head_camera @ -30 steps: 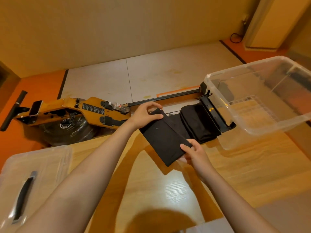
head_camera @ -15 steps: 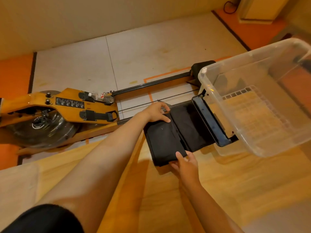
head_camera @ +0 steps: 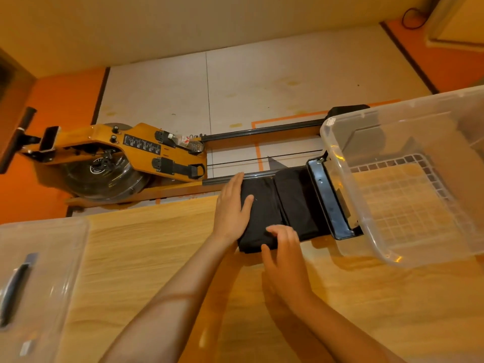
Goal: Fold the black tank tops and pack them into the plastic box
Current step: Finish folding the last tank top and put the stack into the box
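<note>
1. Position change: the folded black tank top point(head_camera: 262, 213) was held angled and partly lifted 1.0 s ago. It now lies flat at the far edge of the table point(head_camera: 157, 258), outside the plastic box point(head_camera: 419, 254) and to its left. Its right side touches a second folded black pile point(head_camera: 298, 203).
2. Left hand point(head_camera: 231, 208): 0.5 s ago the fingers curled at the far left corner. The hand now lies flat, fingers straight and close together, palm pressing the left part of the tank top.
3. Right hand point(head_camera: 285, 255): 0.5 s ago it pinched the near edge. The fingers are now lightly bent, tips resting on the near part of the fabric, thumb spread aside.
4. View change: the lid point(head_camera: 39, 271) is back in view at the left.
5. Hidden parts: both hands cover the tank top's left side and near edge. Fold layers cannot be counted, black on black. The frame cuts off the box on the right and the lid on the left. What the glossy black bar point(head_camera: 327, 200) between pile and box is cannot be told.
6. Materials: the box is clear plastic with rounded corners and a grid-ribbed floor. The lid is clear with 1 dark handle. The table is glossy light wood grain. The rowing machine point(head_camera: 125, 153) on the floor behind has an orange wooden frame.
</note>
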Motion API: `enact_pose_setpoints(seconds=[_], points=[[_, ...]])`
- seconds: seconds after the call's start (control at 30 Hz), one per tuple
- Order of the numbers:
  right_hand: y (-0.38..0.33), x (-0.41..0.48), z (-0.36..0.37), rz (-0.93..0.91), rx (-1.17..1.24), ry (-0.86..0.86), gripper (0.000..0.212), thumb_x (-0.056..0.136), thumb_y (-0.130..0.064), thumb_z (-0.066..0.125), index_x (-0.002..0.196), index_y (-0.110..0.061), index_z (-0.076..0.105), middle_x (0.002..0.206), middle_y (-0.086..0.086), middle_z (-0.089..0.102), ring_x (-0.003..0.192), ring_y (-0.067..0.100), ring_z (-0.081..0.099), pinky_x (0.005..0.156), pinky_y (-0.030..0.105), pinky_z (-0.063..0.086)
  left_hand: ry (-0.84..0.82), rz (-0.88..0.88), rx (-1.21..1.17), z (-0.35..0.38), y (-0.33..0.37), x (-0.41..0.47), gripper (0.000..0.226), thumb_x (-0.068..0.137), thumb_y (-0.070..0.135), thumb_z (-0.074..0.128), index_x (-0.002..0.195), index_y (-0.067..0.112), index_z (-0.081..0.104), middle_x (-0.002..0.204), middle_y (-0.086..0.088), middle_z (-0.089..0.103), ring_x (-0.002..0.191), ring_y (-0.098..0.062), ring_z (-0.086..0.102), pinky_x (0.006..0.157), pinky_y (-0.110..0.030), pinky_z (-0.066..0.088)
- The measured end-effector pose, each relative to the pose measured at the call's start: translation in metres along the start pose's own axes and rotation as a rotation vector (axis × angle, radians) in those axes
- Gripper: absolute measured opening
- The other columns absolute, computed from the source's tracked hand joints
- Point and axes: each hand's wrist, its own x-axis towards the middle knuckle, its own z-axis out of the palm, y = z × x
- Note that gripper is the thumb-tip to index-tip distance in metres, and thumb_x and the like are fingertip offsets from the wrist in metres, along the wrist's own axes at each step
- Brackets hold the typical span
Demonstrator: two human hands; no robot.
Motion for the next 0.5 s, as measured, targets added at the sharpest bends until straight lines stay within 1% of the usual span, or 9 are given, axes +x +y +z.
enact_pose_setpoints(seconds=[0.03, 0.07, 0.13, 0.2, 0.27, 0.33, 0.4, 0.43, 0.5], points=[[0.002, 0.008, 0.002, -0.087, -0.081, 0.019, 0.034, 0.092, -0.015, 0.057, 0.126, -0.013, 0.054, 0.126, -0.001, 0.052, 0.119, 0.008, 0.044, 0.102, 0.014, 0.032, 0.018, -0.018, 0.001, 0.003, -0.001, -0.011, 0.058, 0.101, 0.029, 0.045, 0.153, 0.02, 0.02, 0.158, 0.002, 0.024, 0.146, -0.014, 0.018, 0.119, -0.032, 0.015], [0.004, 0.018, 0.005, -0.169, -0.175, 0.048, 0.038, 0.092, -0.017, 0.053, 0.129, -0.01, 0.054, 0.131, 0.004, 0.054, 0.124, 0.013, 0.044, 0.106, 0.024, 0.034, 0.029, -0.032, 0.007, 0.008, -0.002, -0.022, 0.058, 0.102, 0.029, 0.042, 0.154, 0.021, 0.017, 0.16, 0.003, 0.02, 0.147, -0.012, 0.015, 0.119, -0.032, 0.013], [0.009, 0.039, 0.014, -0.273, -0.371, 0.067, 0.047, 0.086, -0.022, 0.05, 0.129, -0.005, 0.056, 0.133, 0.011, 0.056, 0.127, 0.023, 0.049, 0.104, 0.035, 0.039, 0.024, -0.022, 0.038, 0.021, -0.007, -0.035, 0.058, 0.102, 0.032, 0.035, 0.154, 0.022, 0.012, 0.162, 0.004, 0.011, 0.148, -0.01, 0.006, 0.121, -0.033, 0.009], [0.019, 0.06, 0.025, -0.279, -0.531, 0.0, 0.052, 0.078, -0.024, 0.059, 0.126, -0.003, 0.06, 0.133, 0.014, 0.058, 0.125, 0.027, 0.054, 0.103, 0.039, 0.041, -0.005, -0.006, 0.091, 0.035, -0.012, -0.04, 0.059, 0.1, 0.039, 0.022, 0.154, 0.023, 0.005, 0.162, 0.004, 0.002, 0.149, -0.009, -0.003, 0.122, -0.034, 0.005], [0.032, 0.068, 0.038, -0.29, -0.617, -0.037, 0.056, 0.078, -0.025, 0.064, 0.128, -0.002, 0.056, 0.135, 0.017, 0.056, 0.13, 0.029, 0.048, 0.113, 0.04, 0.033, -0.038, -0.034, 0.151, 0.044, -0.019, -0.039, 0.061, 0.094, 0.045, 0.007, 0.151, 0.025, -0.003, 0.161, 0.004, -0.007, 0.148, -0.01, -0.011, 0.122, -0.036, 0.003], [0.044, 0.064, 0.049, -0.31, -0.639, -0.038, 0.054, 0.087, -0.025, 0.048, 0.135, -0.002, 0.042, 0.14, 0.02, 0.049, 0.142, 0.027, 0.026, 0.118, 0.039, 0.014, -0.063, -0.054, 0.19, 0.048, -0.024, -0.037, 0.064, 0.089, 0.048, 0.0, 0.149, 0.025, -0.005, 0.16, 0.004, -0.01, 0.148, -0.011, -0.014, 0.122, -0.036, 0.002], [0.047, 0.058, 0.054, -0.259, -0.619, -0.078, 0.053, 0.091, -0.026, 0.035, 0.14, -0.005, 0.034, 0.147, 0.018, 0.042, 0.148, 0.022, 0.002, 0.118, 0.038, 0.004, -0.074, -0.051, 0.154, 0.048, -0.027, -0.036, 0.065, 0.089, 0.048, 0.001, 0.149, 0.024, -0.003, 0.159, 0.005, -0.012, 0.148, -0.014, -0.012, 0.122, -0.033, 0.001], [0.047, 0.057, 0.055, -0.237, -0.602, -0.096, 0.053, 0.092, -0.027, 0.034, 0.141, -0.006, 0.035, 0.148, 0.017, 0.04, 0.148, 0.022, 0.0, 0.118, 0.038, 0.003, -0.071, -0.053, 0.099, 0.048, -0.028, -0.036, 0.063, 0.091, 0.046, 0.005, 0.15, 0.024, -0.001, 0.158, 0.006, -0.012, 0.149, -0.014, -0.01, 0.122, -0.031, 0.001], [0.047, 0.058, 0.055, -0.242, -0.589, -0.103, 0.054, 0.093, -0.027, 0.034, 0.141, -0.005, 0.041, 0.148, 0.017, 0.041, 0.145, 0.024, 0.012, 0.117, 0.039, 0.007, -0.053, -0.079, -0.06, 0.049, -0.029, -0.036, 0.054, 0.1, 0.036, 0.024, 0.15, 0.029, 0.005, 0.157, 0.012, -0.014, 0.148, -0.011, -0.006, 0.12, -0.027, 0.005]])
